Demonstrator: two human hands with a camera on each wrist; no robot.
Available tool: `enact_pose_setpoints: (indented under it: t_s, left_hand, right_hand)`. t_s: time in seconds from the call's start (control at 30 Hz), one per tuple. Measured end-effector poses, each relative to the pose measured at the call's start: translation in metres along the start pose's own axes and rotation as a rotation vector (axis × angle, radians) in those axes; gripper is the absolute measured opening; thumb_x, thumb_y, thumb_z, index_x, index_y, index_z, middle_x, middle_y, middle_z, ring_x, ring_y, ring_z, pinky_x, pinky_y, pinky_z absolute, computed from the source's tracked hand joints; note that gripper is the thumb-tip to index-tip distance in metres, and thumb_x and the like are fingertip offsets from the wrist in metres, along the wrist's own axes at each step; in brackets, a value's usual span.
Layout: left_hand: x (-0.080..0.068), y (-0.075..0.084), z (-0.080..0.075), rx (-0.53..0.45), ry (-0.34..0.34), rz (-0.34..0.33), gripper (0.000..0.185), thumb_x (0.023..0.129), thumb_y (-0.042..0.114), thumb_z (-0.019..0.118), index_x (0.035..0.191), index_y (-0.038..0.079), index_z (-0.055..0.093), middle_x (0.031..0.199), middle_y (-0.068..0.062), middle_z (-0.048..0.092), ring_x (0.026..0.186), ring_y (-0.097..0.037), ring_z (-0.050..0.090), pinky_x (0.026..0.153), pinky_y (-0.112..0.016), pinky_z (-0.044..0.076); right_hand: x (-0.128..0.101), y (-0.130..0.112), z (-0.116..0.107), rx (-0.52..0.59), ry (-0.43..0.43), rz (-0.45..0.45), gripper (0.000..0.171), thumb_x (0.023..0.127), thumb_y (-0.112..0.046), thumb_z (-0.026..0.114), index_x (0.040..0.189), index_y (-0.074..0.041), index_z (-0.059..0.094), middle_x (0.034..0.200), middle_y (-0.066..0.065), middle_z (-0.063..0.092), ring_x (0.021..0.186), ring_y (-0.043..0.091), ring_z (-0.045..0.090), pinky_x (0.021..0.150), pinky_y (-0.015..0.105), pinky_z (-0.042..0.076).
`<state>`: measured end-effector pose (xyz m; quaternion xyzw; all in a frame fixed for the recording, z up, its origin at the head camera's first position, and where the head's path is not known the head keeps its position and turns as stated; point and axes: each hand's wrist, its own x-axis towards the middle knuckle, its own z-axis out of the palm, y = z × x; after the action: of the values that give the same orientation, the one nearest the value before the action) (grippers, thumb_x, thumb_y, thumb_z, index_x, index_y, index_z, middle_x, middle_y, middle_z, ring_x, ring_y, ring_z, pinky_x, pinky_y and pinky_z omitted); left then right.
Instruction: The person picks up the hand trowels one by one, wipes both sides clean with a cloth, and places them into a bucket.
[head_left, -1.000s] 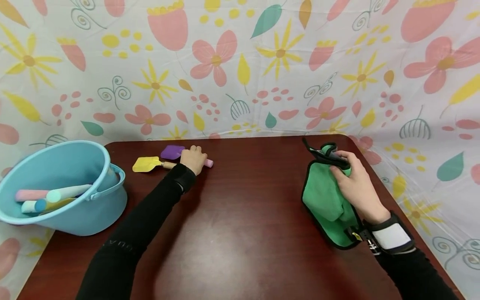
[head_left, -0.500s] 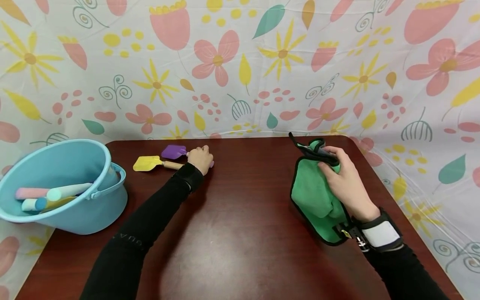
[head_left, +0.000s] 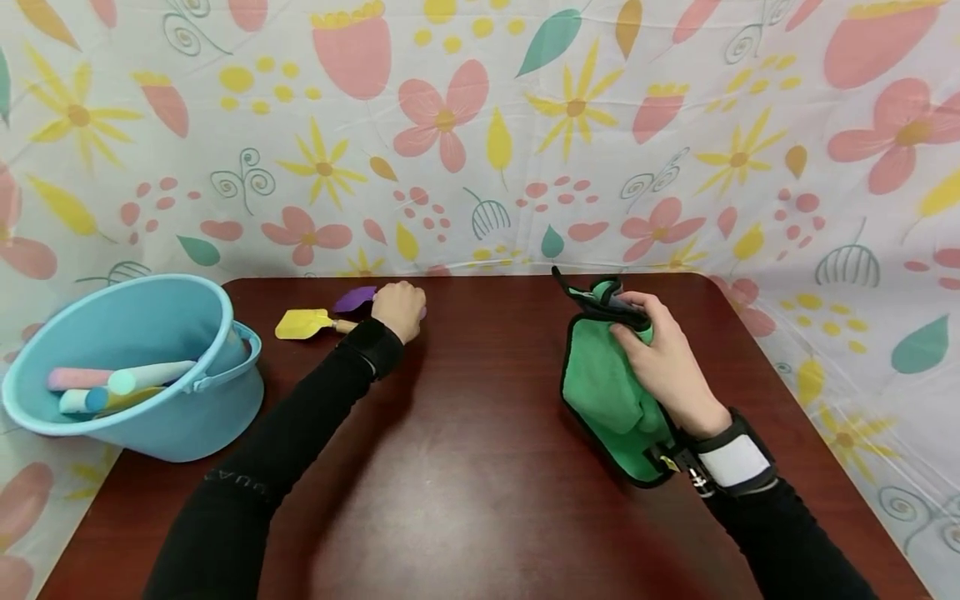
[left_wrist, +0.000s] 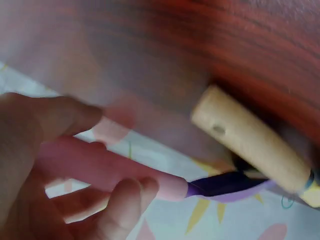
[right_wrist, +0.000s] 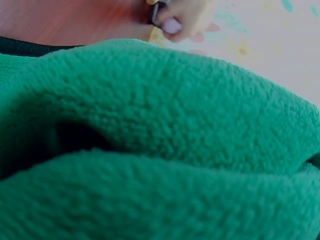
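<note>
My left hand (head_left: 400, 307) lies at the far left-centre of the dark red table (head_left: 480, 467), fingers curled round the pink handle (left_wrist: 105, 167) of a purple toy shovel (head_left: 354, 298). Its purple blade (left_wrist: 227, 183) pokes out past the fingertips. A yellow toy shovel (head_left: 303, 323) with a wooden handle (left_wrist: 250, 137) lies right beside it. At the right, my right hand (head_left: 660, 358) grips the bunched top of a green fleece cloth (head_left: 600, 383) with black trim. That green fleece (right_wrist: 160, 140) fills the right wrist view.
A light blue bucket (head_left: 187, 417) stands at the table's left edge, tipped toward me, holding several pastel-handled toys (head_left: 112, 383). A floral sheet (head_left: 480, 125) hangs behind and around the table.
My right hand has dragged the green cloth leftward across the table. My left hand has closed further over the pink handle, whose end no longer shows.
</note>
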<state>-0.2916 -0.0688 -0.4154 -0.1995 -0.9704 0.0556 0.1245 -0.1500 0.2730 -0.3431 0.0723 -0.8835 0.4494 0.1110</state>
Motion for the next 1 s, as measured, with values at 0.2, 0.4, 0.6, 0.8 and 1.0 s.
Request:
enact_pose_setpoints:
  t_s: [0.2, 0.4, 0.6, 0.8, 1.0]
  left_hand:
    - [-0.001, -0.009, -0.033, -0.053, 0.053, 0.006, 0.023, 0.093, 0.001, 0.056, 0.072, 0.001, 0.066, 0.074, -0.018, 0.060, 0.070, -0.035, 0.062, 0.056, -0.043, 0.054]
    - [-0.004, -0.018, -0.061, 0.000, 0.003, 0.055, 0.014, 0.086, -0.003, 0.066, 0.072, 0.001, 0.063, 0.070, -0.016, 0.055, 0.065, -0.031, 0.060, 0.053, -0.037, 0.052]
    - [-0.009, -0.025, -0.072, 0.045, -0.031, 0.017, 0.018, 0.089, -0.005, 0.063, 0.072, 0.000, 0.064, 0.068, -0.015, 0.059, 0.062, -0.030, 0.063, 0.052, -0.038, 0.052]
    - [-0.014, -0.039, -0.073, 0.064, -0.238, -0.146, 0.015, 0.091, 0.001, 0.058, 0.084, -0.002, 0.071, 0.083, -0.018, 0.068, 0.071, -0.031, 0.065, 0.052, -0.044, 0.052]
    - [-0.021, -0.059, -0.070, 0.156, -0.477, -0.306, 0.025, 0.090, -0.001, 0.047, 0.067, 0.006, 0.054, 0.069, -0.008, 0.042, 0.057, -0.018, 0.030, 0.051, -0.030, 0.027]
  right_hand:
    - [0.004, -0.003, 0.007, 0.025, -0.012, -0.005, 0.037, 0.101, -0.015, 0.056, 0.135, -0.005, 0.046, 0.132, 0.016, 0.046, 0.123, 0.030, 0.040, 0.096, 0.052, 0.031]
    - [0.010, -0.009, 0.014, 0.050, -0.028, -0.001, 0.037, 0.100, -0.014, 0.056, 0.135, -0.007, 0.046, 0.132, 0.013, 0.046, 0.122, 0.027, 0.040, 0.096, 0.050, 0.032]
    - [0.014, -0.013, 0.022, 0.072, -0.045, -0.008, 0.035, 0.100, -0.013, 0.057, 0.134, -0.008, 0.047, 0.131, 0.012, 0.047, 0.121, 0.026, 0.041, 0.096, 0.049, 0.032]
    - [0.015, -0.014, 0.028, 0.077, -0.060, -0.021, 0.034, 0.100, -0.012, 0.057, 0.132, -0.008, 0.048, 0.131, 0.012, 0.047, 0.121, 0.027, 0.042, 0.097, 0.050, 0.031]
    - [0.016, -0.016, 0.035, 0.084, -0.077, -0.026, 0.035, 0.099, -0.012, 0.058, 0.133, -0.009, 0.048, 0.131, 0.010, 0.047, 0.121, 0.026, 0.042, 0.098, 0.049, 0.031]
